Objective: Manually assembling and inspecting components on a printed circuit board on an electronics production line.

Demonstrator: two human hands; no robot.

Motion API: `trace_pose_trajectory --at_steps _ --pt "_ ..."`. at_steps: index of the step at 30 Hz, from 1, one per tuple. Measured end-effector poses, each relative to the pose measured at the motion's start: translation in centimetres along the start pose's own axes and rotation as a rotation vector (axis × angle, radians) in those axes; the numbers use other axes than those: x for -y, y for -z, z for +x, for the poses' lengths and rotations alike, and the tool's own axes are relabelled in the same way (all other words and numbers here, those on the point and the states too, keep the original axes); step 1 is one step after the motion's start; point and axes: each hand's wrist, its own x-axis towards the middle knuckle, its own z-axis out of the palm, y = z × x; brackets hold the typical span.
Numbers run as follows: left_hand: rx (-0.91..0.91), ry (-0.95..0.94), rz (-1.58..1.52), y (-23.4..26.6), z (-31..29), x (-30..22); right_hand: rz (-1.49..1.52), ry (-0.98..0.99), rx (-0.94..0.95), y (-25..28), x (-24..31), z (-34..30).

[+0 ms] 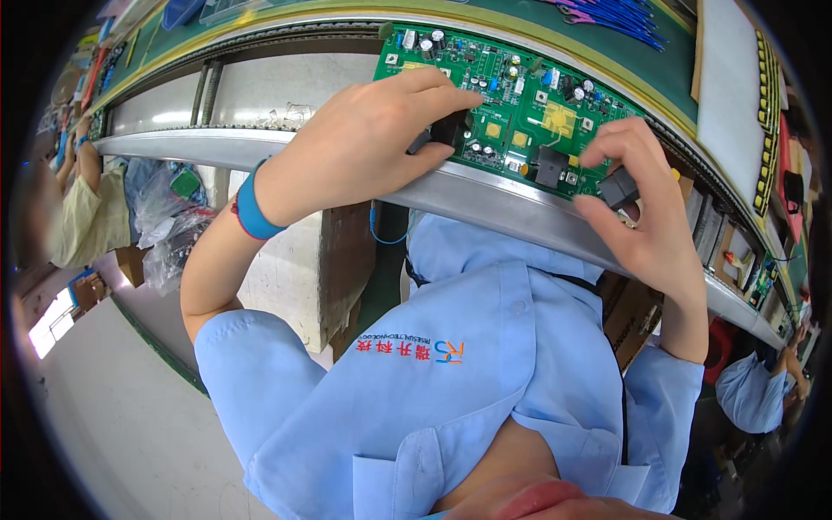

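Note:
A green circuit board (511, 121) lies across the rails of the line, populated with capacitors, small parts and yellow pads. My left hand (373, 130), with a blue band at the wrist, is at the board's left part. Its thumb and fingers close around a black block-shaped component (449, 130) at the board; how far that is seated is hidden. Another black block component (550, 166) sits on the board near the front edge. Just off the right end, my right hand (646, 191) grips black block-shaped parts (618, 188) between curled fingers and thumb.
A metal rail (503, 204) runs between me and the board. Beyond the board, blue-handled tools or cables (620, 22) lie on a green surface. A white panel (732, 87) stands at right. Other people (754, 390) work at the far right and far left.

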Motion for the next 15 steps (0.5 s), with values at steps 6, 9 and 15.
trace_pose_trajectory --at_steps 6,9,15 --pt "0.112 -0.005 0.135 0.0 0.5 -0.6 0.235 -0.307 0.040 0.8 -0.5 -2.8" --pt "0.143 -0.015 0.168 -0.1 0.7 -0.8 0.409 -0.461 0.031 1.4 -0.8 -3.9" --pt "0.123 0.033 -0.060 1.1 0.8 -1.5 0.391 -0.446 -0.037 1.3 -0.6 -4.3"
